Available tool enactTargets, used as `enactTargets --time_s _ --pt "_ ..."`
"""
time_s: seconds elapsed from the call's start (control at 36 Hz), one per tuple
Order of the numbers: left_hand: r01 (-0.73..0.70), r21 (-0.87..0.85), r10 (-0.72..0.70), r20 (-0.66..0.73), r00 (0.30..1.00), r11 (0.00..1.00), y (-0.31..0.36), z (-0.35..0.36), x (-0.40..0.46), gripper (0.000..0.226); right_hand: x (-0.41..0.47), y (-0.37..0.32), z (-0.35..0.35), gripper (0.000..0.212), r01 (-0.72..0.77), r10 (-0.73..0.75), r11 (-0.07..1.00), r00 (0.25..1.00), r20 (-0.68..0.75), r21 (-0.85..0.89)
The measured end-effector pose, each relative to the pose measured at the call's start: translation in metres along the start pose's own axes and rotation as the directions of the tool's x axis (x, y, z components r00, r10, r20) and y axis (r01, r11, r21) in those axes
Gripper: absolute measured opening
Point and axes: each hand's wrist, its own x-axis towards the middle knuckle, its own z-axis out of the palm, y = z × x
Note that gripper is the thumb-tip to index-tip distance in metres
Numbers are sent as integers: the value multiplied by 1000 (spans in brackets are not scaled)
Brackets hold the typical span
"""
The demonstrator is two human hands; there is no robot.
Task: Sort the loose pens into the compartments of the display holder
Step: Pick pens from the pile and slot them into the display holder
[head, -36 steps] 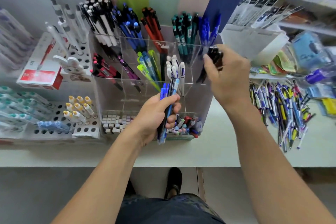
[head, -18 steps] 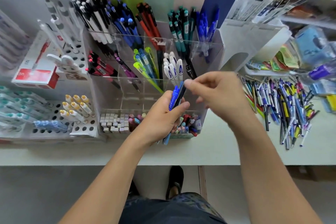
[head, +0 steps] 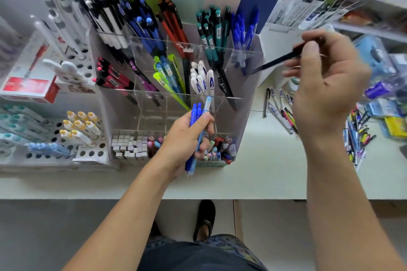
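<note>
Clear display holder (head: pixel 246 103) upright, compartments part-filled, loose pens (head: pixel 354 136) heaped right

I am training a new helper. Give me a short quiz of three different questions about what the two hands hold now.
1. True or false: the left hand grips a bunch of blue pens.
2. The right hand pinches: A) a black pen B) a red pen C) nothing.
3. Fill in: the loose pens lie on the counter to the ____ of the display holder.

Key: 1 true; 2 A; 3 right.
</note>
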Motion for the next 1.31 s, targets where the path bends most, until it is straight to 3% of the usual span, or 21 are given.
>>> enactTargets --time_s 0.11,0.33,0.42,0.5,0.56,0.69,0.83,0.97,1.08,1.22,1.31 --pt "12 -59 -13 -29 999 998 1 1 1 15 2 23 31 19 207 -131 926 960 247 -315" --pt "-29 -99 12 -170 985 995 7 -5 -2 30 -11 44 61 21 163 3 900 925 381 -404" --pt "-45 -108 27 -170 985 993 9 -9 -2 22 -13 44 63 24 81 82 928 906 415 -363" --pt "-52 -135 37 -109 993 990 10 -15 -2 18 -16 33 56 19 -1 105 950 942 318 -311" --pt "-55 -158 48 -52 997 986 12 -18 -4 20 -22 21 55 8 -128 174 976 944 280 -177" --pt "-70 -145 78 54 996 987 16 -23 -8 14 -47 6 76 14 -510 462 857 692 555 -77" --pt "-45 -120 51 52 997 992 22 -35 -12 20 -45 11 81 10 -636 484 769 649 587 68" --pt "-28 -51 32 78 996 998 22 -47 -15 18 -44 12 80 18 -652 448 738 665 598 172" --pt "-65 -25 66 49 997 998 22 -51 -16 11 -48 6 85 16 -727 483 640 633 605 250" --pt "-116 52 119 -53 991 992 25 -55 -16 9 -58 4 93 27 -617 393 733 728 561 286" --pt "-135 1 134 -88 987 991 32 -55 -16 2 -58 0 94 32 -638 403 687 732 549 348"
